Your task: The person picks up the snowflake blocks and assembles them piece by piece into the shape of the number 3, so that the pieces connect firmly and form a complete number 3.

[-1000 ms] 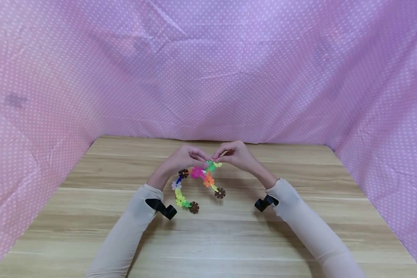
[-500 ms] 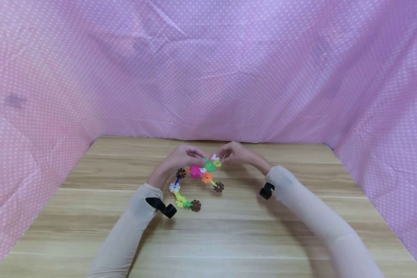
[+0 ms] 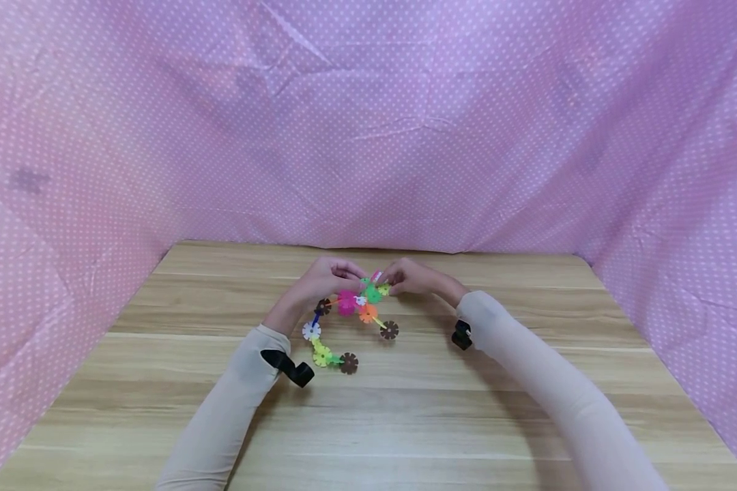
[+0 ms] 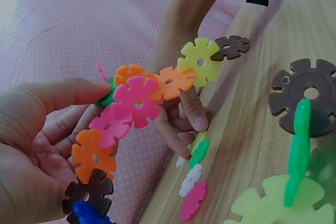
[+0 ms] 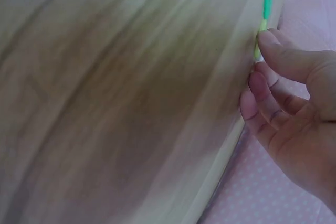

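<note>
Now both hands [image 3: 368, 281] lower, fingers [image 4: 68, 94] pinching flower-disc chain [image 3: 349, 314], apparently unchanged.

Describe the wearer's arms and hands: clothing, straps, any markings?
Both arms wear long, close-fitting beige sleeves to the wrist. A black strap sits at each cuff: left strap, right strap. The left hand and right hand are bare: no gloves, and no rings or markings that these views show.

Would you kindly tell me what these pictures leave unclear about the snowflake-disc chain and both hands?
- Head view: where the left hand and right hand grip the snowflake-disc chain is too small to judge.
- Right wrist view: the wooden table is motion-blurred; only an edge-on sliver of chain shows.
- Left wrist view: the chain's lower end is cut off by the frame.
</note>
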Available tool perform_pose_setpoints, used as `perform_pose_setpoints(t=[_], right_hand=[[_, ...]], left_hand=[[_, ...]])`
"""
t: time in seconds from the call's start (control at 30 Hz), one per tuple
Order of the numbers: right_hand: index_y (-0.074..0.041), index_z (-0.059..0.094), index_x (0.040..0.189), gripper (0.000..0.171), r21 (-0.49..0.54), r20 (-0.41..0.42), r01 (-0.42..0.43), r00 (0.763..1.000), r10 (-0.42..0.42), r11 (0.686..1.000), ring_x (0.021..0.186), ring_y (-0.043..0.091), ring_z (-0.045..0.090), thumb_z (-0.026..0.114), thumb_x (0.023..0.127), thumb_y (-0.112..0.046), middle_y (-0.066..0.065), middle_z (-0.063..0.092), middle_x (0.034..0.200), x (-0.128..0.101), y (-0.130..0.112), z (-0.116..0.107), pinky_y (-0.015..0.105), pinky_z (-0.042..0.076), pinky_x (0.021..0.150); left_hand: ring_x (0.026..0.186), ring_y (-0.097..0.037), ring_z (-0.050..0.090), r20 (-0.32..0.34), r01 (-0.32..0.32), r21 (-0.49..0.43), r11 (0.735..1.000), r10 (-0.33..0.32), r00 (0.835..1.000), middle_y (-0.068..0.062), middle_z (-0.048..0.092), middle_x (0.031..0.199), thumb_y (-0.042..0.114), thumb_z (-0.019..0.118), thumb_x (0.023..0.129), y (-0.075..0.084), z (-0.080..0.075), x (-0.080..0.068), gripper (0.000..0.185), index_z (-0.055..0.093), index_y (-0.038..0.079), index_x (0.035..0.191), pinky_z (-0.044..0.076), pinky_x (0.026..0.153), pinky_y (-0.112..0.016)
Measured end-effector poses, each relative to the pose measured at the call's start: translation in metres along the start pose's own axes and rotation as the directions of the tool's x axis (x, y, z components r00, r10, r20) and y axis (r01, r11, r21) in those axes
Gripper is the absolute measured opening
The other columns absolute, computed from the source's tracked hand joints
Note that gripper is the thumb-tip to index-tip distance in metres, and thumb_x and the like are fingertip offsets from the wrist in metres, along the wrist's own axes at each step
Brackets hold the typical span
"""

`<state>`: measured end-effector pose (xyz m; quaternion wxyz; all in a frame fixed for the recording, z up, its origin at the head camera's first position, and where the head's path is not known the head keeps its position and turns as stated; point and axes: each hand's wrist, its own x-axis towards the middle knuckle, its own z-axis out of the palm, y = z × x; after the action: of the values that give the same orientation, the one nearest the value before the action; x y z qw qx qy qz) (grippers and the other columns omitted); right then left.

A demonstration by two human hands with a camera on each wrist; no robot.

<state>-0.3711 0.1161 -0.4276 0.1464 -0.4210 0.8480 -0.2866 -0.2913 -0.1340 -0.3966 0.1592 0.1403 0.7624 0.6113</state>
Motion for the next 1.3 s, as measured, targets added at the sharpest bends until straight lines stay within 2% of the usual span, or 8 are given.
perform_pose_setpoints(t=[0.17,0.3,0.57,0.67,0.83,0.97,1.13,1.3], right_hand=[[0.003,0.072,0.104,0.023,-0.013,0.005,-0.040,0.999,0.040,0.999,0.092,0.022,0.062,0.080,0.083,-0.001,0.015,0.070,0.103,0.000,-0.002,0.001,0.027,0.055,0.083],[0.001,0.068,0.098,0.021,0.033,-0.003,-0.100,0.995,0.100,0.994,0.086,0.018,0.060,0.081,0.081,0.001,0.012,0.069,0.096,-0.004,-0.004,0.001,0.024,0.053,0.077],[0.003,0.070,0.097,0.014,0.194,-0.167,-0.116,0.975,0.149,0.974,0.081,0.014,0.064,0.077,0.084,0.004,0.013,0.072,0.090,-0.019,-0.011,0.005,0.022,0.056,0.075],[0.006,0.071,0.103,0.018,0.339,-0.248,-0.117,0.946,0.209,0.933,0.079,0.016,0.066,0.076,0.086,0.002,0.010,0.072,0.089,-0.024,-0.017,0.003,0.029,0.060,0.076],[0.011,0.067,0.119,0.030,0.590,-0.328,-0.064,0.892,0.311,0.805,0.078,0.020,0.070,0.072,0.091,0.000,0.000,0.073,0.087,-0.032,-0.034,-0.002,0.046,0.063,0.081],[0.012,0.064,0.122,0.032,0.674,-0.357,-0.005,0.874,0.331,0.738,0.080,0.016,0.070,0.070,0.094,-0.001,-0.003,0.073,0.087,-0.033,-0.046,-0.003,0.041,0.063,0.082],[0.011,0.063,0.119,0.028,0.703,-0.391,0.050,0.861,0.327,0.709,0.079,0.012,0.071,0.070,0.094,-0.002,-0.003,0.074,0.089,-0.032,-0.054,0.001,0.034,0.063,0.079],[0.009,0.064,0.116,0.024,0.703,-0.423,0.081,0.846,0.324,0.706,0.077,0.012,0.072,0.070,0.094,-0.001,-0.001,0.075,0.090,-0.031,-0.056,0.002,0.034,0.064,0.078]], left_hand=[[0.088,-0.016,0.068,-0.001,0.009,-0.019,1.000,-0.009,1.000,-0.002,0.072,0.094,0.008,0.073,0.091,-0.001,0.001,0.000,0.023,0.071,0.001,0.113,0.059,0.077,-0.026],[0.089,-0.017,0.067,-0.010,0.026,-0.029,0.999,-0.026,1.000,-0.002,0.071,0.094,0.009,0.073,0.092,0.000,0.002,0.000,0.024,0.071,0.002,0.114,0.059,0.078,-0.026],[0.090,-0.017,0.066,-0.019,0.043,-0.006,0.999,-0.043,0.999,-0.002,0.071,0.096,0.013,0.073,0.094,-0.002,0.002,0.000,0.024,0.072,0.003,0.115,0.057,0.077,-0.026],[0.090,-0.016,0.068,-0.022,0.049,-0.020,0.999,-0.049,0.999,-0.002,0.071,0.096,0.011,0.072,0.093,-0.002,0.002,0.001,0.023,0.071,0.002,0.115,0.059,0.080,-0.028],[0.088,-0.015,0.068,-0.029,0.051,-0.029,0.998,-0.052,0.998,-0.002,0.071,0.095,0.009,0.072,0.093,-0.004,0.003,0.001,0.024,0.070,0.000,0.115,0.059,0.079,-0.027],[0.087,-0.015,0.067,-0.030,0.042,-0.011,0.999,-0.043,0.999,-0.001,0.071,0.095,0.010,0.073,0.093,-0.004,0.003,0.002,0.024,0.071,0.001,0.114,0.058,0.075,-0.025],[0.088,-0.016,0.067,-0.031,0.032,-0.005,0.999,-0.032,0.999,-0.003,0.071,0.096,0.011,0.073,0.092,-0.003,0.003,0.002,0.023,0.071,0.001,0.113,0.059,0.076,-0.026],[0.089,-0.017,0.067,-0.032,0.033,0.017,0.999,-0.032,0.999,-0.004,0.072,0.098,0.015,0.074,0.093,0.000,0.004,0.003,0.023,0.072,0.004,0.112,0.058,0.077,-0.027]])
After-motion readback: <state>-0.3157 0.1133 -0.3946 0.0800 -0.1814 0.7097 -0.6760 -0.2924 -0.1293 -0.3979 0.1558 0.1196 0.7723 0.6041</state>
